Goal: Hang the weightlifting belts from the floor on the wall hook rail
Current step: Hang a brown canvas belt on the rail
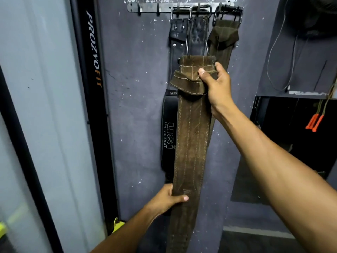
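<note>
A long brown suede weightlifting belt with pale stitching hangs upright in front of the grey wall, well below the metal hook rail. My right hand grips its top end at the folded loop under the buckle prongs. My left hand holds its left edge lower down. Three belts hang from the rail behind: a black one, a dark one and an olive one. The rail's left hooks are bare.
A black belt with "USI UNIVERSAL" lettering hangs low behind the brown belt. A black "PROZYOFIT" post stands to the left beside a pale panel. At right, a dark recess holds cords with orange handles.
</note>
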The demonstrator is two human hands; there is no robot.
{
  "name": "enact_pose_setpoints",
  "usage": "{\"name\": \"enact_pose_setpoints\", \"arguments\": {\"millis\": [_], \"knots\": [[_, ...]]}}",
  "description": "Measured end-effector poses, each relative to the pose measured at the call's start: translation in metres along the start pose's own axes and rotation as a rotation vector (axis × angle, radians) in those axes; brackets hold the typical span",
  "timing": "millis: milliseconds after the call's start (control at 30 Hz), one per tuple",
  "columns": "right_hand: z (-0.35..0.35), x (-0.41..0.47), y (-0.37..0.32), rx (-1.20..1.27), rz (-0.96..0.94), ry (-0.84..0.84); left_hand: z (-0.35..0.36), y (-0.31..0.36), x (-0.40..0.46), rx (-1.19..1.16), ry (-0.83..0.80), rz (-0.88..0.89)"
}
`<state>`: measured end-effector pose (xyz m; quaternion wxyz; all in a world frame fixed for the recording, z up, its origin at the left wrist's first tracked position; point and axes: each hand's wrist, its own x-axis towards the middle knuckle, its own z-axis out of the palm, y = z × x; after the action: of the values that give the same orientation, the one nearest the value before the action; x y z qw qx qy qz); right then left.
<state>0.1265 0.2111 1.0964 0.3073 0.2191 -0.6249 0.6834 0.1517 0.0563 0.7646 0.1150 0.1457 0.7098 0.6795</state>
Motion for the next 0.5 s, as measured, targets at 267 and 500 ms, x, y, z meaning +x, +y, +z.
{"name": "enact_pose_setpoints", "arguments": {"millis": [267, 500], "knots": [[-0.004, 0.003, 0.024, 0.009, 0.060, -0.057, -0.016, 0.035, 0.007, 0.049, -0.013, 0.014], [-0.003, -0.027, 0.074, -0.041, 0.096, -0.151, -0.020, 0.223, 0.036, -0.468, 0.083, 0.418]]}}
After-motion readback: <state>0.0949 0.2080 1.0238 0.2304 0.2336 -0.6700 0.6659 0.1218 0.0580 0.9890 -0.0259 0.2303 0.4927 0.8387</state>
